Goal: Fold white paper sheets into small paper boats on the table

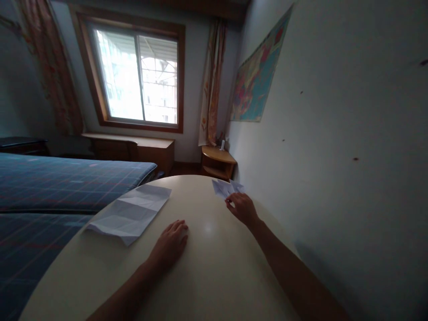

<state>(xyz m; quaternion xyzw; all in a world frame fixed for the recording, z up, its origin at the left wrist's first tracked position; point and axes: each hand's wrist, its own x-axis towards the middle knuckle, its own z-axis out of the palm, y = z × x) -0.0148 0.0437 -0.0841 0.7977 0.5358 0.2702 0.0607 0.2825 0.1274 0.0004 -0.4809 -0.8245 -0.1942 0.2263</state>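
Observation:
On the pale round table (207, 267), my left hand (172, 240) rests palm down with its fingers stretched out and holds nothing. At the table's far right, my right hand (242, 207) is closed in a pinch at the near edge of a folded white paper (220, 187). Angular folds of that paper stick up behind the knuckles, and the hand hides its lower part. A larger creased white sheet (133, 211) lies unfolded on the left side of the table, apart from my left hand, with one corner at the near edge bent.
A plaid mattress (67, 183) borders the table on the left. The white wall (334, 200) with a map (259, 76) runs close along the right. Beyond the table stand a small corner shelf (219, 154) and a wooden desk (155, 145) below the window (140, 80).

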